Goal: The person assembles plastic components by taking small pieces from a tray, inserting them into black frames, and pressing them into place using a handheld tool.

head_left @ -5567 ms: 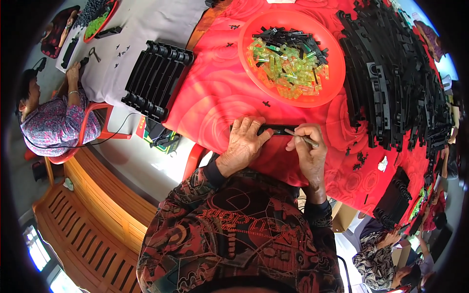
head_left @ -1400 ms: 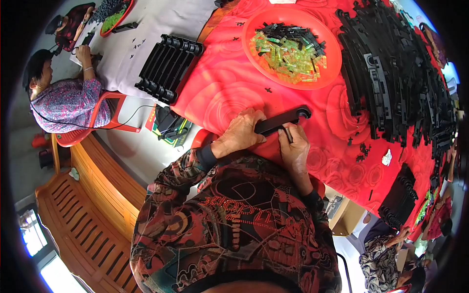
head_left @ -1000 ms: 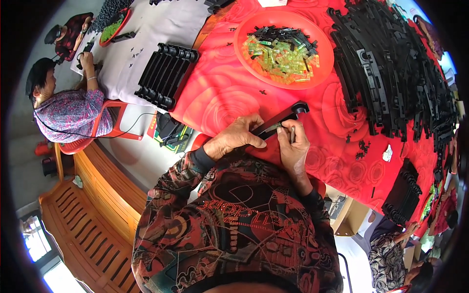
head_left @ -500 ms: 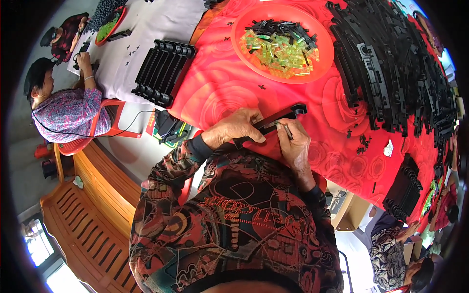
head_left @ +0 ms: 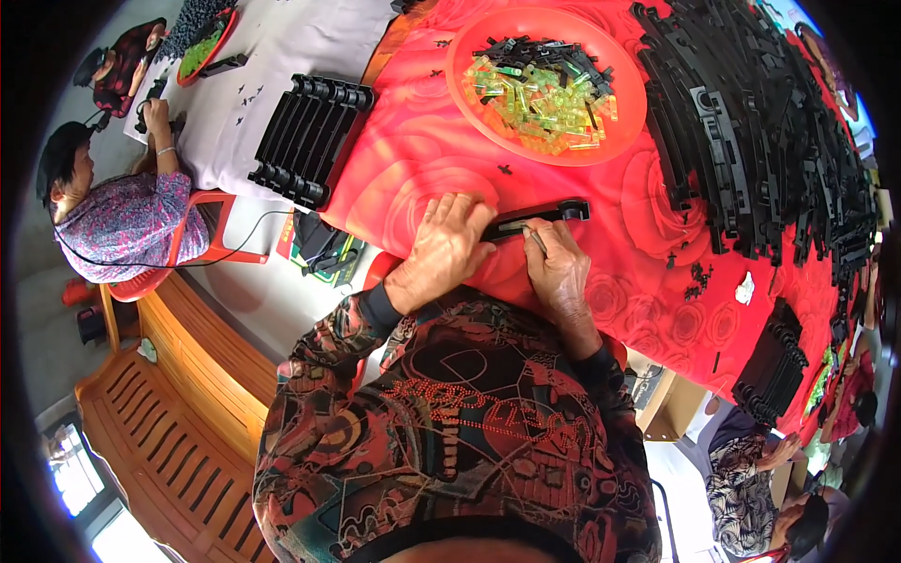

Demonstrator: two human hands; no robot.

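Note:
A long, narrow black plastic part (head_left: 569, 210), with a rounded hook-like end on the right, lies on the red rose-patterned tablecloth in front of me. Its left end is covered by my left hand (head_left: 447, 242), whose fingers and thumb close round it; the fingertips are partly hidden. My right hand (head_left: 561, 270) pinches a thin, metallic stick-like tool (head_left: 537, 241), and its tip is against the part's near side. The exact kind of tool is too small to make out.
A red basin (head_left: 619, 141) beyond my hands holds yellow-green clear pieces and black pieces. Many black strips (head_left: 751, 141) are heaped at right. Neat stacks of black parts stand at left (head_left: 310, 141) and right (head_left: 771, 364). Other people sit around, one (head_left: 131, 220) at left.
The black part has come down flatter onto the cloth. My left hand has turned over its left end, back of the hand upward. My right hand keeps the tool against it.

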